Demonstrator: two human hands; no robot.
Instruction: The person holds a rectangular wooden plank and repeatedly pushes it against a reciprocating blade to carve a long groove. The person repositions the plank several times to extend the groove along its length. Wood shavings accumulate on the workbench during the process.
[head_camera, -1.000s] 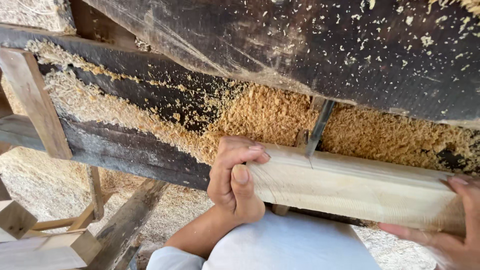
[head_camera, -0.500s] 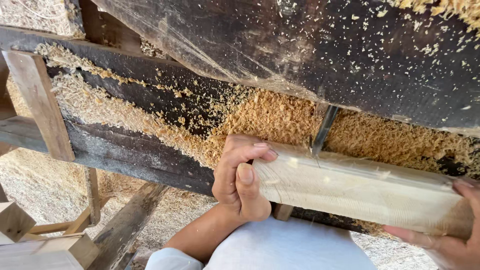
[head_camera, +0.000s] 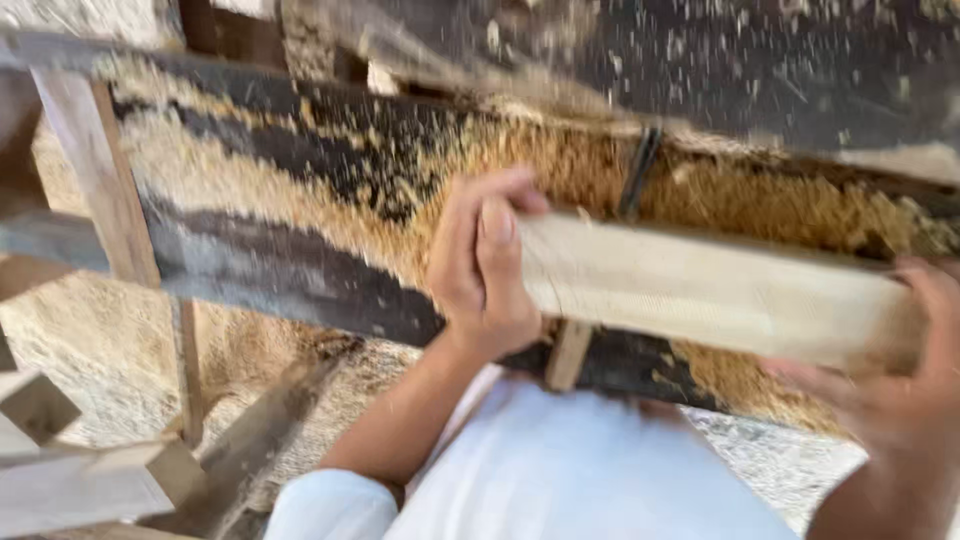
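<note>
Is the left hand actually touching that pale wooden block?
Touching. The head view shows the left hand wrapped round the near end of the pale wooden block, thumb flat on its face, with no gap despite the blur.

Warm, even daylight fills the view, bright but with no hard glare. Everything is smeared by motion blur. My left hand (head_camera: 483, 265) and the pale wooden plank (head_camera: 710, 290) it grips have soft, streaked edges. My right hand (head_camera: 915, 400) at the far edge is blurrier yet. The sawdust (head_camera: 760, 195) behind reads as golden smudges. The dark beam (head_camera: 270, 290) sits in shade, and my white shirt (head_camera: 590, 470) looks washed out.
</note>
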